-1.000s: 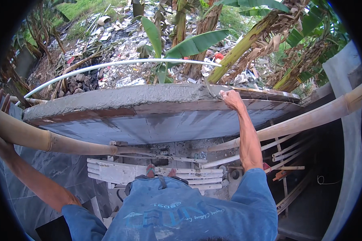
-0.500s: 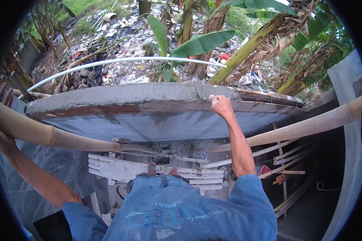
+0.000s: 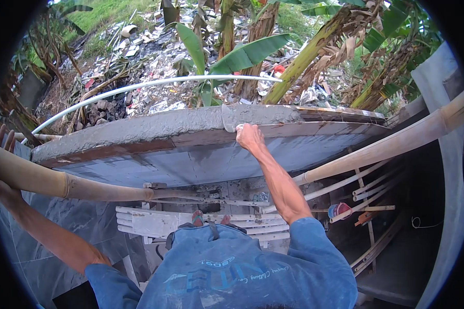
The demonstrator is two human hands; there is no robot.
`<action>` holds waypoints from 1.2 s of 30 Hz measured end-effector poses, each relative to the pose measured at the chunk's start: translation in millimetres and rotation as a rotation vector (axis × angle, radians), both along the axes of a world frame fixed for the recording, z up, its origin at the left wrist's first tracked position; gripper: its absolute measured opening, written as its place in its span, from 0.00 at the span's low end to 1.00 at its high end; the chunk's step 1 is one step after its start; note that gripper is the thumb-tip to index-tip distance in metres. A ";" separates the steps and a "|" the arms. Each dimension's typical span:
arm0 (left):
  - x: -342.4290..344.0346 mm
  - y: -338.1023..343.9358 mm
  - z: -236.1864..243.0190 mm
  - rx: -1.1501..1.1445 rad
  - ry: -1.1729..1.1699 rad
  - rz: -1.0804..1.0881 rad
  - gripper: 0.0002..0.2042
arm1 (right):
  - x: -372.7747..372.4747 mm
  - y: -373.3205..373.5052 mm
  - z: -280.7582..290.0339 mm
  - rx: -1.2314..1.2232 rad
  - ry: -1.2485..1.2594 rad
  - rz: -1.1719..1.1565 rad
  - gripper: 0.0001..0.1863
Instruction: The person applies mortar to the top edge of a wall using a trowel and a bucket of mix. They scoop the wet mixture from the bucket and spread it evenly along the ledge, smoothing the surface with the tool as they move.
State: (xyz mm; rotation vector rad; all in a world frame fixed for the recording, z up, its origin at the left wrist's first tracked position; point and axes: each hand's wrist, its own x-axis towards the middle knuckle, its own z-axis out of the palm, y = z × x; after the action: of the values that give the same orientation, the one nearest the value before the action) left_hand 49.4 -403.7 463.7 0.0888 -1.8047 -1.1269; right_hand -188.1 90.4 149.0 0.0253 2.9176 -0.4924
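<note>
My right hand (image 3: 250,136) is further left than before along the mortar-topped wall (image 3: 139,125) | it clasps a thin blade (image 3: 228,121), just ahead-left | wall runs left–right before me, right hand nearer | left hand (image 3: 2,186) partly behind bamboo pole (image 3: 28,167), grip I can't tell

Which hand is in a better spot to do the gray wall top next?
Probably the right hand: it grips a flat tool against the gray wall top. The left hand is far left, at the bamboo pole.
</note>
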 end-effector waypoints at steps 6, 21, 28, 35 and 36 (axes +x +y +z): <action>-0.7 -11.1 -3.8 0.012 -0.010 -0.009 0.33 | -19.2 75.5 -15.7 0.151 0.187 0.003 0.21; 3.9 -23.4 -1.1 0.031 -0.020 -0.005 0.30 | -92.9 214.4 -36.2 0.095 0.152 -0.197 0.25; 11.6 -19.1 3.8 0.023 -0.008 0.022 0.31 | -15.7 -29.8 -4.2 -0.160 0.039 -0.011 0.22; 6.8 -6.1 6.4 0.080 0.000 -0.021 0.32 | 14.6 -179.4 1.9 -0.220 -0.010 0.275 0.20; 6.3 -11.0 2.5 0.102 -0.003 -0.028 0.32 | 19.4 -190.8 4.5 -0.174 -0.013 0.328 0.19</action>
State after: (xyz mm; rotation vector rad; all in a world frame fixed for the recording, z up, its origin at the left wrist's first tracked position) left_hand 55.7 -414.7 466.2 0.1257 -1.7554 -1.2392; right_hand -168.7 -100.4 153.5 -0.4618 2.7742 -0.6790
